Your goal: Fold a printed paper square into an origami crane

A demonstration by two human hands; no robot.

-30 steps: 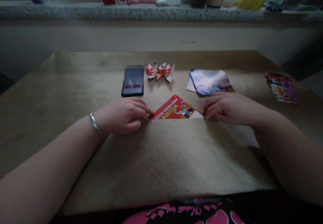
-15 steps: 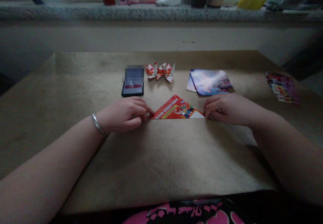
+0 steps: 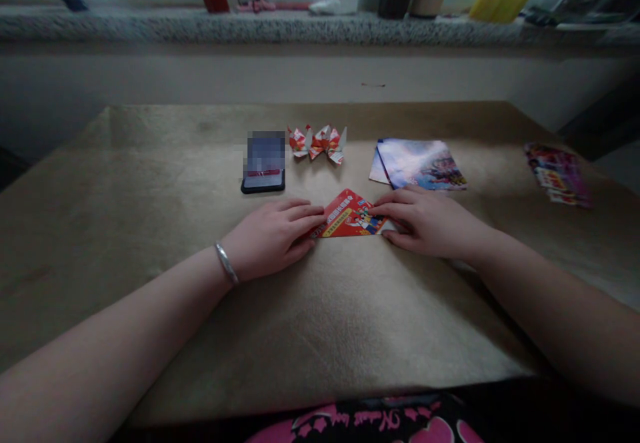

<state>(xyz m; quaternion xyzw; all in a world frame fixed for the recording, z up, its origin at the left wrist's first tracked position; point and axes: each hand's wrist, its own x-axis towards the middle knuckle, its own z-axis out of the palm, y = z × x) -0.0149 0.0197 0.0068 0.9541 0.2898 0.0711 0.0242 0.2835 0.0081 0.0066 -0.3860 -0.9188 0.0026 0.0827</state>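
Note:
A sheet of red printed paper (image 3: 345,220), folded into a triangle, lies on the table with its point away from me and its long edge toward me. My left hand (image 3: 277,236), with a silver bangle at the wrist, holds the left corner: fingers on top, thumb near the front edge. On the other side my right hand (image 3: 430,223) covers the right corner, its fingers over the printed figures and its thumb at the long edge. Both outer corners are hidden under the fingers. Behind the triangle stand red-and-white folded paper figures (image 3: 320,144).
A phone (image 3: 265,163) with a partly blurred screen lies beyond my left hand. Printed sheets (image 3: 420,163) with a sky picture lie behind my right hand. Colourful papers (image 3: 557,173) rest at the far right. A granite sill (image 3: 300,28) with bottles and a yellow sponge (image 3: 500,4) runs behind.
Both hands have moved inward from the tips of the triangle and now cover more of its two sides. The fingers are stretched further over the paper, which stays in about the same place.

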